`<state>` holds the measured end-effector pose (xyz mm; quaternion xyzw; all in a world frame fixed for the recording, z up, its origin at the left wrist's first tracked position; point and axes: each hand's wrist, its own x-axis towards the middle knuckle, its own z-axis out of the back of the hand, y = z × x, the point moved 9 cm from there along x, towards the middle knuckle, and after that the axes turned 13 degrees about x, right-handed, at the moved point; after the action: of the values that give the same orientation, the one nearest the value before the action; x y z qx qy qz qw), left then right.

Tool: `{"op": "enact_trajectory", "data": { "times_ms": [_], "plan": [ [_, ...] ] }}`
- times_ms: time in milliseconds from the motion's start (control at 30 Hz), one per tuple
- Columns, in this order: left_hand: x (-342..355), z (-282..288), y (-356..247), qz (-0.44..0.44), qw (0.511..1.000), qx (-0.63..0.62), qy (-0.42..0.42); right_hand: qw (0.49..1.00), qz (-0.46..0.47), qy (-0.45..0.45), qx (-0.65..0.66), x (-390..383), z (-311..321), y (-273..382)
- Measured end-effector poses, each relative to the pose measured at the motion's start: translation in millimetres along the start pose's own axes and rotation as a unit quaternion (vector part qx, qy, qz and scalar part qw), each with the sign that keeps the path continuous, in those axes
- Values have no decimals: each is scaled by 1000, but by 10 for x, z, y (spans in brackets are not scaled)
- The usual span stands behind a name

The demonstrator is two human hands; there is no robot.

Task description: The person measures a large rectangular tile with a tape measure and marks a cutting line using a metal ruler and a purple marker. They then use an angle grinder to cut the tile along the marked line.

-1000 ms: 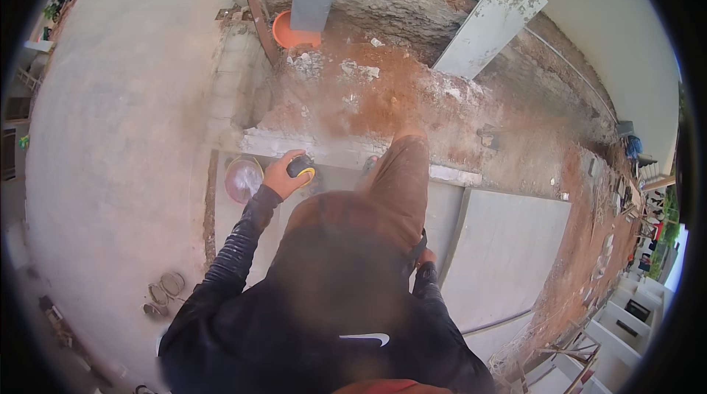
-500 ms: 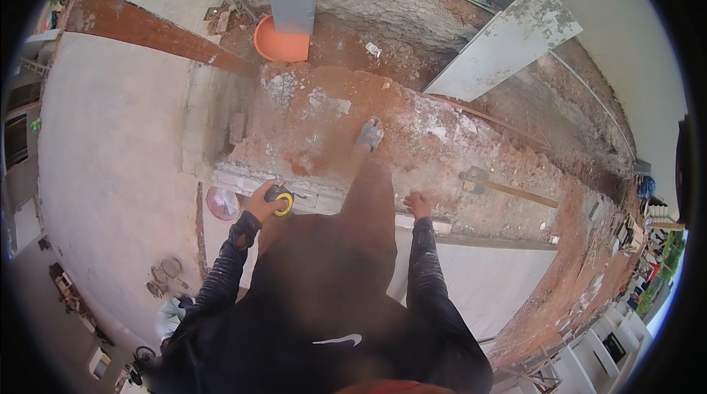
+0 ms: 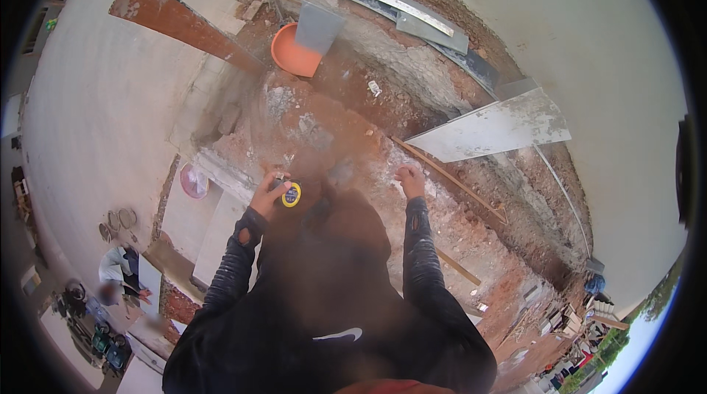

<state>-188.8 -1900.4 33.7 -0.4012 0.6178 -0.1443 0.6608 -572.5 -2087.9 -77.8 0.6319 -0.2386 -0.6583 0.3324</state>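
My left hand (image 3: pixel 268 195) is closed around a tape measure (image 3: pixel 292 194) with a black body and a round yellow-rimmed face. It is held in front of my left thigh, above the dirt. No drawn-out blade can be made out. Over the reddish soil to the right hovers my right hand (image 3: pixel 409 180), empty, its fingers loosely bent and apart. Beyond it a thin wooden strip (image 3: pixel 449 178) lies across the ground. Below my right forearm, part of a wooden handle (image 3: pixel 458 267) shows; the rest is hidden by my arm.
An orange basin (image 3: pixel 289 51) with a grey panel (image 3: pixel 320 27) leaning in it sits far ahead. A pale board (image 3: pixel 501 127) juts over a trench on the right. A rust-coloured plank (image 3: pixel 180 20) rises at left. Another person (image 3: pixel 121 272) bends down at lower left.
My view has turned and I have moved forward over the soil. The tape measure stays in my left hand, its face now turned more toward me. My right hand has risen slightly.
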Motion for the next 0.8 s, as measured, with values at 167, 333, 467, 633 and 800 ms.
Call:
{"op": "enact_trajectory", "data": {
  "times_ms": [167,333,467,633,800],
  "plan": [
    [454,281,258,2,981,-179,-76,993,66,97,-16,669,-720,764],
    [806,340,321,61,942,-315,-99,986,56,92,-125,1408,-864,1683],
    [1084,489,245,77,911,-378,-146,990,70,54,-113,1871,-761,2302],
    [1472,797,-92,31,894,-394,-210,984,111,67,-125,2301,-471,2567],
    [1963,1056,-438,-48,851,-451,-265,974,61,63,-210,2797,-508,2799]
  ]
}}
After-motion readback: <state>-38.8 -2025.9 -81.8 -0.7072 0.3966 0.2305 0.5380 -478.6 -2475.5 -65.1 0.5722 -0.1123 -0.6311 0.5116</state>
